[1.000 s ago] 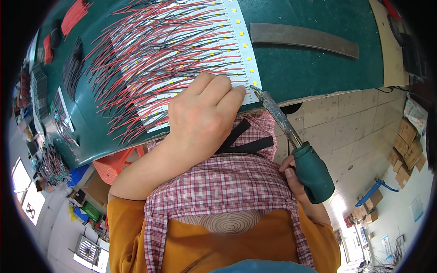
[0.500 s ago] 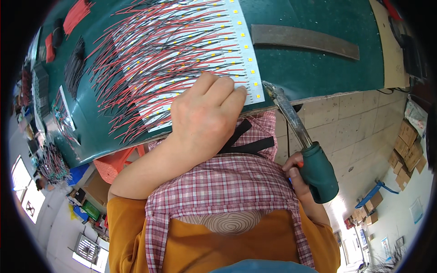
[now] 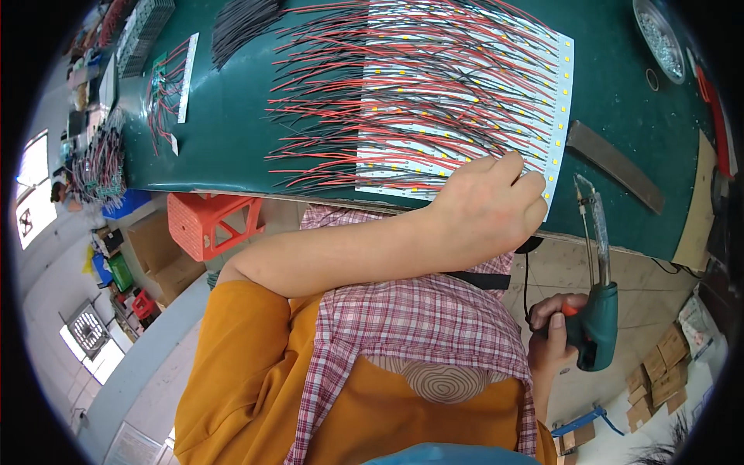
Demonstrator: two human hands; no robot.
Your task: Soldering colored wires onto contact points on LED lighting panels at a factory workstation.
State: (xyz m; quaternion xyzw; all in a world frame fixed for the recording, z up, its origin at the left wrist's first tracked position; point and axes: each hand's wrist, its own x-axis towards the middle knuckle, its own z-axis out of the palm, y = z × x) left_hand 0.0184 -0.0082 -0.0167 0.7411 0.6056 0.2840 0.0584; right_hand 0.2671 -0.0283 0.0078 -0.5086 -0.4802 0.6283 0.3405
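Observation:
A white LED board [image 3: 559,116] with rows of yellow chips lies near the table's front edge. Many red and black wires [image 3: 325,101] run across it, their loose ends spreading past its left side. My left hand [image 3: 488,205] rests over the board's near right corner with its fingers curled in a pinch. Its fingertips and whatever is between them are hidden. Lower right, my right hand [image 3: 554,329] grips the green handle of a soldering gun [image 3: 601,329]. The gun's metal tip points up, just right of the board and apart from it.
A flat grey metal bar [image 3: 620,167] lies right of the board, with a round metal dish [image 3: 659,39] beyond. Black wires [image 3: 240,31] are bundled at the back left, near a wired white strip [image 3: 187,77]. Below the table edge stands a red stool [image 3: 205,225].
The view has shifted, so the board and table appear farther right and turned. The soldering gun stands more upright, its tip slightly farther from the board. My left hand remains pinched over the near corner.

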